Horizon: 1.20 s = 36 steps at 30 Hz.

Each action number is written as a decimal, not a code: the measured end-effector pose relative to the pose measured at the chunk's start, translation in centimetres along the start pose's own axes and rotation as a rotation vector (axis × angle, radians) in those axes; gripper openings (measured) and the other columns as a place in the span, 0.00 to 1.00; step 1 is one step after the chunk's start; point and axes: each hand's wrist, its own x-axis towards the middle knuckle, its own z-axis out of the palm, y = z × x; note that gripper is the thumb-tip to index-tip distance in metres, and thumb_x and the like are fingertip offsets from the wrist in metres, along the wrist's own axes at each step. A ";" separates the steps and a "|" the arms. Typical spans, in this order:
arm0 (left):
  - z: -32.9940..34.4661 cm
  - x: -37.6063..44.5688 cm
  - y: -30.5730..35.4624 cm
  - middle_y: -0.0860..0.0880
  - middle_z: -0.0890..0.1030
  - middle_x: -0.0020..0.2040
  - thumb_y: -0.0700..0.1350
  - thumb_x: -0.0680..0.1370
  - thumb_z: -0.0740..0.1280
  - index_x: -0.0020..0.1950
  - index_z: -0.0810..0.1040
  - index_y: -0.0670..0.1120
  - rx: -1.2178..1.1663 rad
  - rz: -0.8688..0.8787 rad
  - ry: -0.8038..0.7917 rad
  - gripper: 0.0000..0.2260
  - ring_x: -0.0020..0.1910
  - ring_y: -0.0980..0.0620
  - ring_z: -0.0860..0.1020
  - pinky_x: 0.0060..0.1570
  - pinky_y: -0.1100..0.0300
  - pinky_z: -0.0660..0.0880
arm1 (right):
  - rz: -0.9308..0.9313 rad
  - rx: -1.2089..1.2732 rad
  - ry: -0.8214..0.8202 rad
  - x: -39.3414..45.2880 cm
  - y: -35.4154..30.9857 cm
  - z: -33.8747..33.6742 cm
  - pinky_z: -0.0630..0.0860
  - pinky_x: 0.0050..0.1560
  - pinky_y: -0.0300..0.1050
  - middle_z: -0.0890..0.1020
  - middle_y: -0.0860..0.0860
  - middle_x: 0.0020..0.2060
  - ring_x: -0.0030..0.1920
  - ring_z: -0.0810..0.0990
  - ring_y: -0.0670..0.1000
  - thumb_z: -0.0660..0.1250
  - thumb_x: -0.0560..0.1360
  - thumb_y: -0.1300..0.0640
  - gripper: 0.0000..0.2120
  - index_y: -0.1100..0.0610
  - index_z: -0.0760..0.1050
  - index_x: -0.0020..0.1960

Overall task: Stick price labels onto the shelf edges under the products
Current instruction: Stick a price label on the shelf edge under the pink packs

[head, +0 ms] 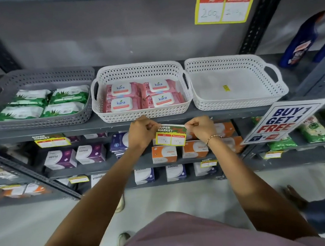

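Note:
A yellow and green price label point(171, 135) hangs just below the grey shelf edge point(102, 127), held by its two top corners. My left hand point(141, 133) pinches the top left corner and my right hand point(199, 128) pinches the top right one. Directly above, on that shelf, stands a white basket point(144, 113) with pink wipe packs point(141, 95). Another label point(51, 140) is stuck on the same shelf edge to the left, under a grey basket point(37, 124) of green wipe packs.
An empty white basket point(237, 103) sits to the right, with a "Buy 1 Get 1 Free" sign point(283, 120) hanging below it. A large label point(225, 2) hangs from the top shelf. Lower shelves hold boxes and small labels. Blue bottles point(301, 42) stand far right.

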 end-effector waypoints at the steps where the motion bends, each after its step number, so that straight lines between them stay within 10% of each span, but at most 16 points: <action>1: -0.3 -0.2 -0.4 0.49 0.78 0.36 0.46 0.71 0.73 0.40 0.84 0.45 -0.013 -0.035 0.007 0.06 0.34 0.52 0.75 0.37 0.60 0.74 | -0.002 -0.002 0.014 -0.1 -0.3 0.4 0.77 0.52 0.45 0.85 0.54 0.46 0.45 0.80 0.49 0.69 0.73 0.60 0.04 0.57 0.83 0.45; 16: -4.2 -0.9 -5.3 0.47 0.81 0.41 0.38 0.75 0.68 0.40 0.83 0.43 0.022 -0.086 -0.004 0.05 0.44 0.48 0.75 0.47 0.55 0.73 | 0.007 0.006 0.049 -0.4 -4.1 6.5 0.78 0.50 0.45 0.85 0.51 0.46 0.48 0.82 0.51 0.66 0.75 0.58 0.07 0.53 0.82 0.42; 36: -4.7 -0.7 -6.6 0.49 0.75 0.38 0.50 0.69 0.75 0.40 0.85 0.50 0.290 -0.104 0.173 0.05 0.41 0.46 0.73 0.42 0.52 0.66 | -0.174 -0.256 0.297 -0.2 -4.4 10.4 0.66 0.34 0.41 0.81 0.52 0.44 0.46 0.77 0.54 0.65 0.73 0.63 0.09 0.54 0.82 0.39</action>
